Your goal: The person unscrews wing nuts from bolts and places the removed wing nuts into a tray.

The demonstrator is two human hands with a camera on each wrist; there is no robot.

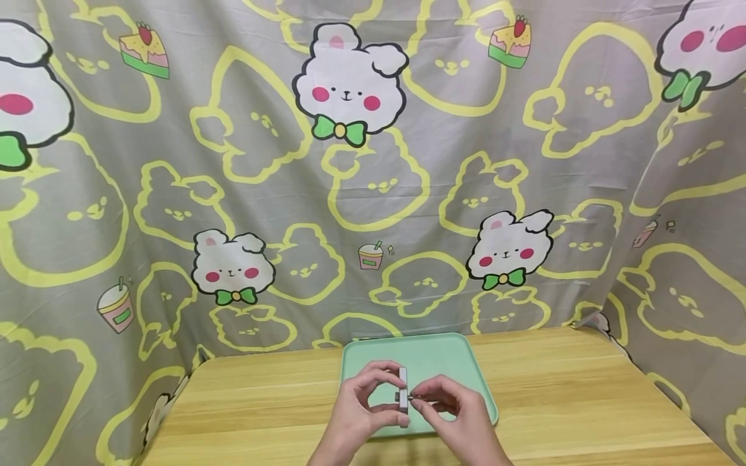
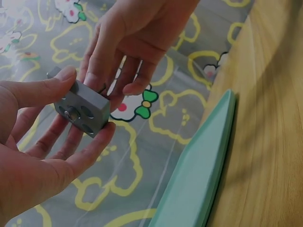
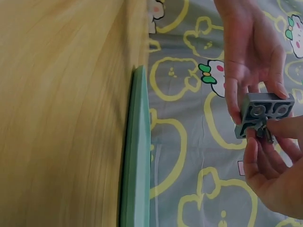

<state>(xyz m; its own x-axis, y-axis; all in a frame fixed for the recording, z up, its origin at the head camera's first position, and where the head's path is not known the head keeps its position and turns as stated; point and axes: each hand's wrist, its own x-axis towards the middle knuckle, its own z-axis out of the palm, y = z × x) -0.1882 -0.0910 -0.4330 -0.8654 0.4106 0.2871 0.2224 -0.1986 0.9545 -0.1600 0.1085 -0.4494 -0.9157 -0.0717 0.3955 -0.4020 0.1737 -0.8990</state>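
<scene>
Left hand (image 1: 355, 409): curling thumb and fingers around opposite edges of the gray block (image 1: 403, 385); gripping by the rims is probably best, leaving both faces free.
Right hand (image 1: 457, 408): pinching a small metal part (image 3: 269, 135) near the block's middle; keeping it square to the face and turning lightly should be preventing slips or binding.
Gray block: standing on edge between both hands, hanging above the green tray (image 1: 449, 356).
Green tray: lying on the tabletop (image 1: 250, 395), likely catching anything dropped.
</scene>
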